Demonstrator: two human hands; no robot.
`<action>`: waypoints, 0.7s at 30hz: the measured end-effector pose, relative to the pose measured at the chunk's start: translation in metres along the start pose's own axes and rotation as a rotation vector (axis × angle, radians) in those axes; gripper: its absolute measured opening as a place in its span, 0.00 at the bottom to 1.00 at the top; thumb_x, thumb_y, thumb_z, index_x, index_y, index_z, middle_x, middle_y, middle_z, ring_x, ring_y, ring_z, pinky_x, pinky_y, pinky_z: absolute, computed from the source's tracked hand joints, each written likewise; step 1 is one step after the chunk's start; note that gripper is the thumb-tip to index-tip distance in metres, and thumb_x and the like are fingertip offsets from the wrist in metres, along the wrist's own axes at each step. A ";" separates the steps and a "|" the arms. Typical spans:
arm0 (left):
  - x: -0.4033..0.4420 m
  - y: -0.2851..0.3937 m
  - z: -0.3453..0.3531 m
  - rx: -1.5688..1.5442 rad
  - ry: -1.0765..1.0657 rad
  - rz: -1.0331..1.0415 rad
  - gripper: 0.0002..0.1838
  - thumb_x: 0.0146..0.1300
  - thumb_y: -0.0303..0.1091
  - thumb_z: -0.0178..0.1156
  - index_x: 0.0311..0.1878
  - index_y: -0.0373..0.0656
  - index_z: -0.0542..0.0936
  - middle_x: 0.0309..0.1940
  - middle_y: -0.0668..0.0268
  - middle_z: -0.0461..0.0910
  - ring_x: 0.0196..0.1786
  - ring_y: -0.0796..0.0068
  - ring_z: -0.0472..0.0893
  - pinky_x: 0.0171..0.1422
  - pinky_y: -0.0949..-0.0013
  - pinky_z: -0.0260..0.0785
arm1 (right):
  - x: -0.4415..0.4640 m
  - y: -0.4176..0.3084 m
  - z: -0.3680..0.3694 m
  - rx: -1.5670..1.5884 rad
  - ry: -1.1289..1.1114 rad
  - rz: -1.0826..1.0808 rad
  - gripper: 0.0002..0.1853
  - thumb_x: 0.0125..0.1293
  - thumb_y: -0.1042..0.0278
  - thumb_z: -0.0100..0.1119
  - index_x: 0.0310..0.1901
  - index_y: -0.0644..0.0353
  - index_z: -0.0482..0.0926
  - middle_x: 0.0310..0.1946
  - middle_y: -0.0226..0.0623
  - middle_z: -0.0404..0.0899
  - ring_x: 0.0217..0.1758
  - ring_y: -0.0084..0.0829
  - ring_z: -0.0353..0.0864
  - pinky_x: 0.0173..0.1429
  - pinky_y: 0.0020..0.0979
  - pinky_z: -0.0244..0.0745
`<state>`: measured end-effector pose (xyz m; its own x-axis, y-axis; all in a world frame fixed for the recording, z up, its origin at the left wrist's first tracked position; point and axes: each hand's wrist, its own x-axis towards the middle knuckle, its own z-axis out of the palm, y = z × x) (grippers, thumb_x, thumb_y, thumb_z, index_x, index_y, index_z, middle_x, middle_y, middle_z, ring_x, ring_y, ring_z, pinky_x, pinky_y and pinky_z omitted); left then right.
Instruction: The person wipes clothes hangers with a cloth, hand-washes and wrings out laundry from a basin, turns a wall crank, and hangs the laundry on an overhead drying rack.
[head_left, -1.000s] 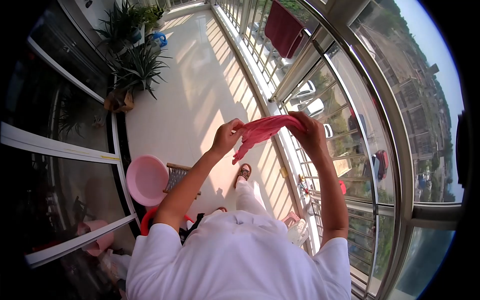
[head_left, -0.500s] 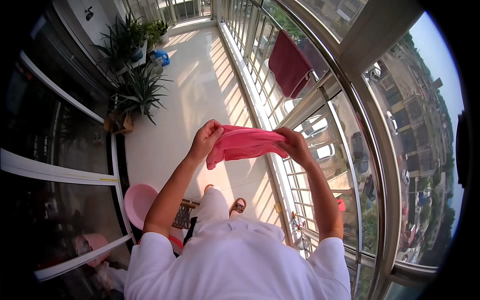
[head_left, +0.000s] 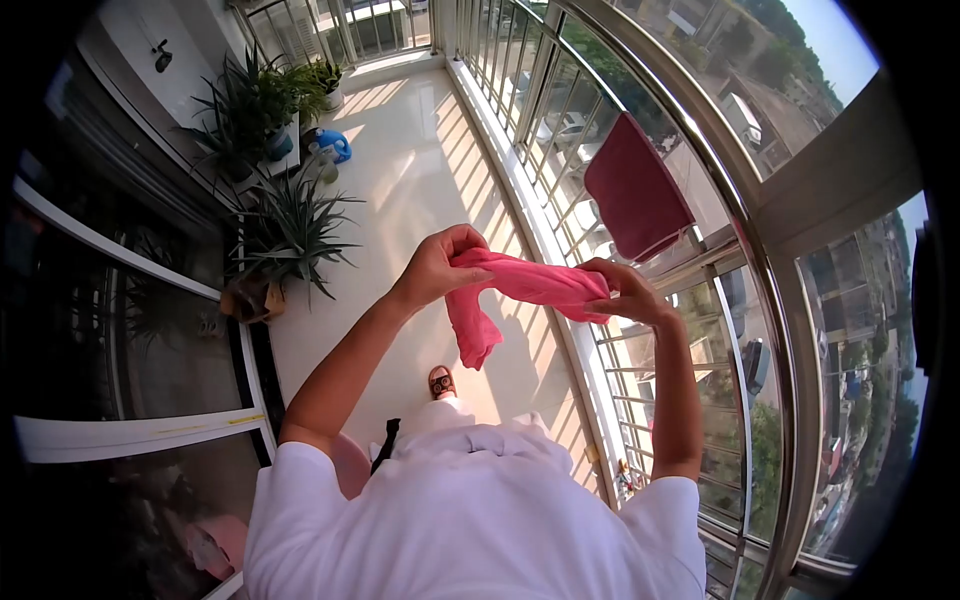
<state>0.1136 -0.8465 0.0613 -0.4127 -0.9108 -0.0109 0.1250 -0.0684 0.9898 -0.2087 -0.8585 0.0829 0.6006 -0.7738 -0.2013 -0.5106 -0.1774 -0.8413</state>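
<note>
A bunched pink cloth garment [head_left: 535, 282] is stretched between my two hands in front of me, above the tiled floor. My left hand [head_left: 442, 266] pinches its left end, and a loose part hangs down below that hand. At the other end, my right hand [head_left: 622, 292] grips the cloth between thumb and fingers. What kind of garment it is I cannot make out. Beyond my right hand, a dark red cloth [head_left: 637, 188] hangs on the window railing.
Potted plants [head_left: 290, 228] and a blue jug [head_left: 333, 145] stand along the left. Metal railings and windows [head_left: 740, 220] line the right side. A glass sliding door [head_left: 130, 440] is close on my left. A pink basin [head_left: 350, 465] shows partly behind my left arm.
The view has moved forward along the balcony, and the dark red cloth appears nearer. The pink garment is now narrower and more bunched, its left part hanging lower.
</note>
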 end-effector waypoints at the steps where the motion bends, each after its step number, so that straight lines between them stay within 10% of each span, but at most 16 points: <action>1: 0.011 0.001 -0.009 -0.034 -0.026 -0.040 0.14 0.51 0.20 0.66 0.41 0.40 0.74 0.36 0.70 0.79 0.40 0.83 0.77 0.47 0.76 0.71 | 0.019 0.004 0.000 0.074 0.017 -0.073 0.32 0.51 0.64 0.72 0.58 0.58 0.71 0.52 0.39 0.76 0.54 0.34 0.77 0.61 0.35 0.73; 4: 0.043 0.014 -0.016 -0.005 -0.206 -0.029 0.15 0.51 0.21 0.65 0.42 0.41 0.75 0.37 0.68 0.79 0.41 0.82 0.77 0.48 0.77 0.71 | 0.080 -0.006 0.014 0.100 0.051 -0.190 0.34 0.56 0.63 0.68 0.63 0.57 0.65 0.55 0.38 0.74 0.60 0.33 0.73 0.60 0.35 0.73; 12: 0.101 0.021 -0.092 0.447 -0.069 -0.108 0.11 0.53 0.26 0.65 0.39 0.38 0.75 0.31 0.64 0.80 0.36 0.78 0.79 0.40 0.74 0.71 | 0.180 -0.058 0.000 0.075 0.192 -0.042 0.11 0.58 0.67 0.66 0.38 0.65 0.80 0.27 0.31 0.78 0.30 0.19 0.75 0.35 0.25 0.72; 21: 0.194 -0.164 -0.198 0.540 0.167 0.084 0.11 0.62 0.29 0.59 0.47 0.39 0.75 0.29 0.66 0.77 0.35 0.74 0.78 0.42 0.71 0.70 | 0.269 -0.152 -0.110 -0.209 0.457 -0.353 0.05 0.58 0.71 0.64 0.30 0.64 0.80 0.20 0.32 0.77 0.24 0.17 0.74 0.30 0.22 0.69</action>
<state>0.1912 -1.0928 -0.1312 -0.2674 -0.9591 0.0924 -0.3455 0.1849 0.9200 -0.0369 -1.1067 0.2111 0.4546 -0.8209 0.3456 -0.4665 -0.5500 -0.6928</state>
